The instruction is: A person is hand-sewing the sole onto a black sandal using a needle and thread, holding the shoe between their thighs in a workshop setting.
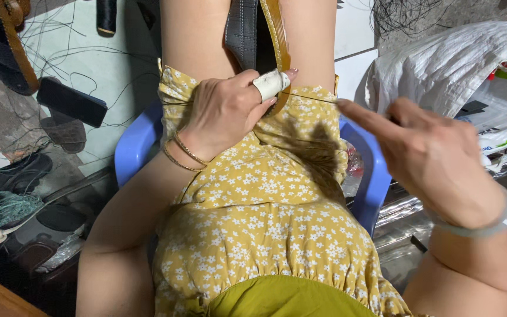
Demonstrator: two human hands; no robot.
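Note:
I sit on a blue plastic chair [133, 152] in a yellow flowered dress [265, 205]. A brown leather strap [278, 41] with a dark woven band [242, 29] beside it hangs between my knees. My left hand [227, 108], its forefinger wrapped in white tape, pinches the strap's lower end. A thin dark thread [312, 98] runs taut from there to my right hand [429, 152], which pulls it to the right with the forefinger stretched out along it. No needle shows.
Loose dark threads lie over the pale tiled floor [89, 53]. Sandals [7, 47], a dark slab-shaped object [71, 101] and dark shoes [19, 173] sit at left. White plastic sacks [453, 64] are piled at right, with shiny foil [406, 223] below them.

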